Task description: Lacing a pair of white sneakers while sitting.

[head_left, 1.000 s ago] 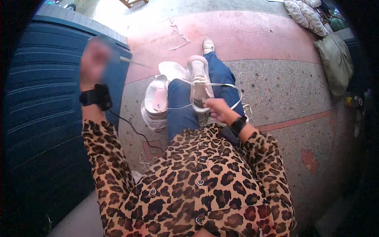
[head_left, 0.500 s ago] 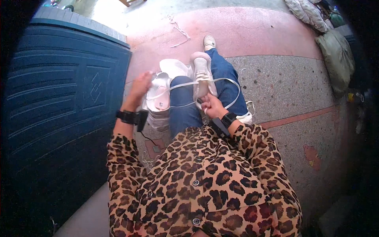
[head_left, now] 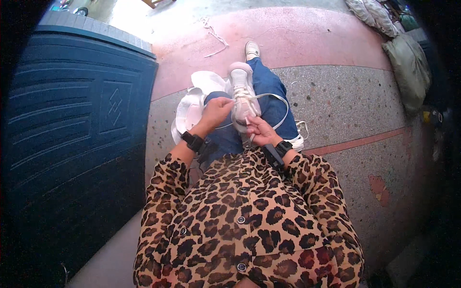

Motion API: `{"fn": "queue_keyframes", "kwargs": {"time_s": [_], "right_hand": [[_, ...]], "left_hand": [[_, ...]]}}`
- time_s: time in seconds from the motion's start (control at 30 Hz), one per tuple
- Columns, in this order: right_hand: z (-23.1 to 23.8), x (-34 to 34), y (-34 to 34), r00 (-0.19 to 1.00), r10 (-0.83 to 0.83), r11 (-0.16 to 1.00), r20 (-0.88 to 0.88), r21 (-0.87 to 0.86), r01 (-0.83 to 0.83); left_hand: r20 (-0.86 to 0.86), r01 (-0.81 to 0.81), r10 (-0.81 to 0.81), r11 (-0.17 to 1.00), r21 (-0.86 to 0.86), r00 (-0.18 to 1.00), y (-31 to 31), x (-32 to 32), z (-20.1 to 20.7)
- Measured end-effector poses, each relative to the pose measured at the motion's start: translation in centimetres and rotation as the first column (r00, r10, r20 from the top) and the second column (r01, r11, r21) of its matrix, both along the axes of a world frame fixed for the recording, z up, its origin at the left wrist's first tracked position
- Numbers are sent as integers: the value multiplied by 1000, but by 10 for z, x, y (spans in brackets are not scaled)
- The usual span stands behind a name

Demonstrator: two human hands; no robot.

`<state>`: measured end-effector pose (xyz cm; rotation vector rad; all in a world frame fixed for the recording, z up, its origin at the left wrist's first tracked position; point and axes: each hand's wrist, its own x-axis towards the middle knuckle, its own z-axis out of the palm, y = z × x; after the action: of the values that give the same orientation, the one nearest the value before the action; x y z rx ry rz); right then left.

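Note:
A pale pink and white sneaker [head_left: 247, 115] rests between my thighs, toe pointing away from me. White shoelace [head_left: 278, 98] runs through its upper eyelets and loops out over my right leg, back toward my right hand. My left hand [head_left: 217, 115] is closed in a pinch on the lace at the sneaker's left side. At the heel end, my right hand [head_left: 261, 132] grips the sneaker's collar with bent fingers; a bit of lace shows below them. Left of my left leg are other pale shoes [head_left: 192, 103], partly covered by my left arm.
White laces [head_left: 298, 139] lie bundled beside my right thigh. A loose lace [head_left: 216, 38] is on the pink floor ahead. To the left stands a dark blue panelled door [head_left: 81, 105]. Full sacks [head_left: 408, 72] are at the far right.
My left hand has come from the left, over the pale shoes, to the side of the sneaker. The lace strands stretched across my left leg have shortened. My right hand stays at the heel.

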<state>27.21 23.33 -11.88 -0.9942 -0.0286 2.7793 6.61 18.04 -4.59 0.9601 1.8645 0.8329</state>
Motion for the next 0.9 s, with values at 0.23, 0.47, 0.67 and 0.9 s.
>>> {"fn": "queue_keyframes", "kwargs": {"time_s": [0.23,0.47,0.67,0.9], "right_hand": [[15,10,0,979,205,958,4,204,-202],[27,14,10,964,260,953,61,146,-267],[22,16,13,938,335,920,86,183,-346],[22,12,15,892,376,865,249,250,-435]], "left_hand": [[-226,22,-25,1000,-17,974,-2,3,-8],[-300,99,-84,995,34,950,1,9,-3],[-11,155,-155,988,7,988,11,9,-6],[-340,118,-66,984,135,938,12,19,-6]]}}
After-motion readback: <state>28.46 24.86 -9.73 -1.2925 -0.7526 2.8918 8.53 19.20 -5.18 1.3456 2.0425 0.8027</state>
